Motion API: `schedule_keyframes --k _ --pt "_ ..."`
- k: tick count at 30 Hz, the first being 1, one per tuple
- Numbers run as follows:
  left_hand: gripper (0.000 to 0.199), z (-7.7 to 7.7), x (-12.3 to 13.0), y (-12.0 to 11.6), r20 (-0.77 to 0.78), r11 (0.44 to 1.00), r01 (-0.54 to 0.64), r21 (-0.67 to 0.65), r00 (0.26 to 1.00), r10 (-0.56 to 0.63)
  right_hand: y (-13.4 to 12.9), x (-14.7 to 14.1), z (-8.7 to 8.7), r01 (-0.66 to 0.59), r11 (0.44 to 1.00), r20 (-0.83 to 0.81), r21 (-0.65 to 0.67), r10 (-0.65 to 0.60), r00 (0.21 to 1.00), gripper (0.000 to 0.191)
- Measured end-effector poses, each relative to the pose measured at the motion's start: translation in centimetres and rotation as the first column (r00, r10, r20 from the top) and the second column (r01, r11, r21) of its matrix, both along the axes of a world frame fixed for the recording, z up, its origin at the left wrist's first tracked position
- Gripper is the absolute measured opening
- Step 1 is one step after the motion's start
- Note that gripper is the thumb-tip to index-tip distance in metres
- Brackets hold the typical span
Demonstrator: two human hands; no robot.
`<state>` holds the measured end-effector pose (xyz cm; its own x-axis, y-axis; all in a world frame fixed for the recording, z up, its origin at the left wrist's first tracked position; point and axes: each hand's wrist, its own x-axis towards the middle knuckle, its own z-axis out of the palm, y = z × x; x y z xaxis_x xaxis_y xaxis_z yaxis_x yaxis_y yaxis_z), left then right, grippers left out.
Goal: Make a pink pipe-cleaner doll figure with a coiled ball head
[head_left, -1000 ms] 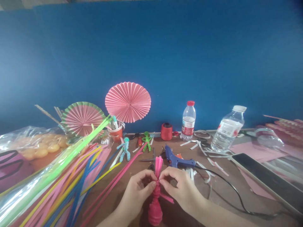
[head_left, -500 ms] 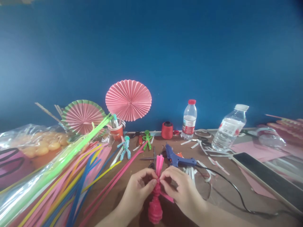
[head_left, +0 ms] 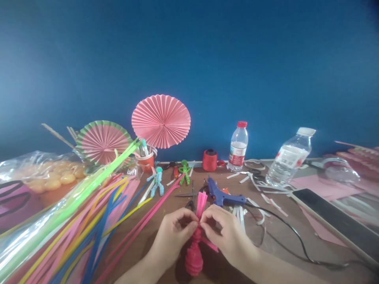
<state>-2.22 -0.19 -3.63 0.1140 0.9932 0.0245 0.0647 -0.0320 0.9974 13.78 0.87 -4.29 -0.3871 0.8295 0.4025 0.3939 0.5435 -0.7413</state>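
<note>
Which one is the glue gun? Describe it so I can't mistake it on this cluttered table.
Start at the red-capped water bottle standing upright against the blue wall, then come straight toward the hands. The glue gun lies on the brown table just beyond the right hand. It is the only blue tool, with a black cord trailing rightward.

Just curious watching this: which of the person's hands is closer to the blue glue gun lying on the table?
The right hand is nearer: it sits just in front of the blue glue gun. The left hand is farther to the left, across the pink pipe-cleaner bundle both hands pinch.
</note>
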Motion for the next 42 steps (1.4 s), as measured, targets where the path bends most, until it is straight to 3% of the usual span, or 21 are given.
schedule_keyframes --k 12,16,21,27,34,42 --pt "0.003 -0.2 -0.3 -0.1 -0.014 1.0 0.005 0.008 1.0 -0.005 0.1 -0.1 0.3 0.154 0.978 -0.04 -0.139 -0.161 0.986 0.01" --pt "0.005 -0.5 -0.3 0.0 0.164 0.998 0.047 -0.039 0.986 -0.04 0.1 0.1 0.0 0.092 0.981 -0.108 -0.171 -0.112 0.988 0.008" --pt "0.007 -0.8 -0.4 -0.2 0.368 0.992 0.086 -0.093 0.929 -0.046 0.0 0.5 -0.3 0.005 0.997 -0.189 -0.08 -0.02 0.982 0.008" --pt "0.006 -0.6 -0.4 -0.2 0.487 0.989 0.117 -0.093 0.872 -0.057 -0.3 0.6 -0.2 0.046 0.999 -0.249 0.003 -0.044 0.968 0.014" --pt "0.016 -1.0 -0.5 -0.1 0.46 0.992 0.069 -0.107 0.888 -0.012 -0.4 0.8 -0.3 0.091 0.996 -0.223 0.01 -0.086 0.971 0.017" --pt "0.025 -1.1 -0.4 0.0 0.408 0.996 0.022 -0.091 0.913 0.017 0.3 0.8 -0.2 0.153 0.985 -0.192 -0.082 -0.166 0.967 0.013"
